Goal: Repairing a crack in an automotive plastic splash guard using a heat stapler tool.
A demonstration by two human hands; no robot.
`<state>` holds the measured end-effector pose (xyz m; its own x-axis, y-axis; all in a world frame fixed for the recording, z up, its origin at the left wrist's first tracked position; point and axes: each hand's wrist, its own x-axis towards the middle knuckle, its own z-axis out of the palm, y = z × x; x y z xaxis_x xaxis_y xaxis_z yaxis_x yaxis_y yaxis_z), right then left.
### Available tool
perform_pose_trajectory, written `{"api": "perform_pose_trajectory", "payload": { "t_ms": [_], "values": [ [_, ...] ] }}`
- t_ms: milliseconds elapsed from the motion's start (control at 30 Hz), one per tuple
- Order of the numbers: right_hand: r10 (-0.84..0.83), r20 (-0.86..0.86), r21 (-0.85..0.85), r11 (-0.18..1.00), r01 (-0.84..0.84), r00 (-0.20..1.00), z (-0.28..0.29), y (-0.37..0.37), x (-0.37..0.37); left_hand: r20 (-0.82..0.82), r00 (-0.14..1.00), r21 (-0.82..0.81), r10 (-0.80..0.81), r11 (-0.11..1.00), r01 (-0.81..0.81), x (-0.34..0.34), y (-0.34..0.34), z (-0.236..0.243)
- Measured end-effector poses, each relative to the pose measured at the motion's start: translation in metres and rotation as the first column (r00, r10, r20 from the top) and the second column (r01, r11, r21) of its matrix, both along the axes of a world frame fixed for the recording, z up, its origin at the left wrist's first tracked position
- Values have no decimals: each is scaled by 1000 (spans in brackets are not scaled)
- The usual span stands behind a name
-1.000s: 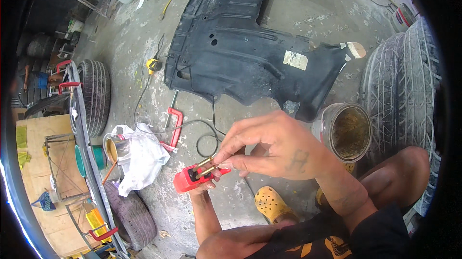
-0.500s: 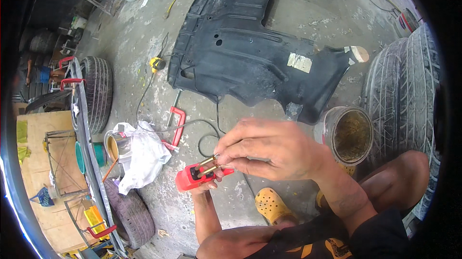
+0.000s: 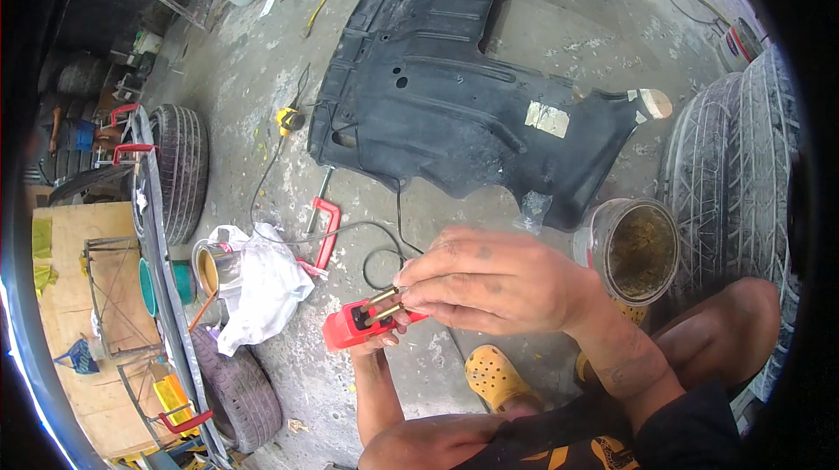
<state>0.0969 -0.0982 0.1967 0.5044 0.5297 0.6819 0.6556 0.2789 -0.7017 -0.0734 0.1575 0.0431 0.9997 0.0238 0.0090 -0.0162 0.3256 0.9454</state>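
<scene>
A red hot stapler (image 3: 344, 328) with two brass prongs (image 3: 381, 299) rests in my left hand (image 3: 377, 346), whose fingers wrap it from below. The prongs point up and right. Above them, my right hand (image 3: 502, 282) is closed, with thumb and fingertips pinched at the prong tips. What those fingertips hold is hidden and too small to make out. A dark cable (image 3: 367, 223) loops on the floor just beyond the stapler. Farther off lies a large black plastic panel (image 3: 419, 120) with holes, ribs and a pale patch.
An open can (image 3: 592, 247) with brownish residue stands at right, beside stacked tires (image 3: 699, 164). To the left are a red clamp (image 3: 329, 238), a white plastic bag (image 3: 266, 295), a can of tan paste (image 3: 208, 271) and a yellow-black tool (image 3: 287, 120). My yellow clog (image 3: 494, 376) is below.
Both hands and the stapler stay together with hardly any shift. My right fingertips have moved slightly at the prong tips, and the view has tilted a little.
</scene>
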Motion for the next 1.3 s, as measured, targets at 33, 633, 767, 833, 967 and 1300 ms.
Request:
{"api": "perform_pose_trajectory", "payload": {
  "t_ms": [33, 633, 767, 833, 967, 1300],
  "values": [
    [-3, 1, -3, 1000, 3, 1000, -1, -1, 0, 29, 1000, -12, 10, 1000, -10, 6, -7, 7],
    [-123, -84, -62, 991, 119, 989, -4, 4, 5, -5, 1000, 22, 29, 999, -29, -1, 9, 9],
    [-167, -36, -83, 983, 163, 985, -4, 1, 6, 41, 997, -24, 66, 998, -65, 4, 0, 20],
    [-177, -28, -87, 981, 174, 984, -4, 1, 6, -33, 999, 56, 39, 998, -37, 3, 5, 23],
    [-190, 41, -111, 975, 193, 981, -3, 1, 7, 6, 999, 147, 36, 988, -37, 2, 8, 27],
    [-137, 115, -176, 972, 156, 984, -8, -4, 10, -52, 997, 242, 54, 969, -40, 11, 0, 49]
  ]
}}
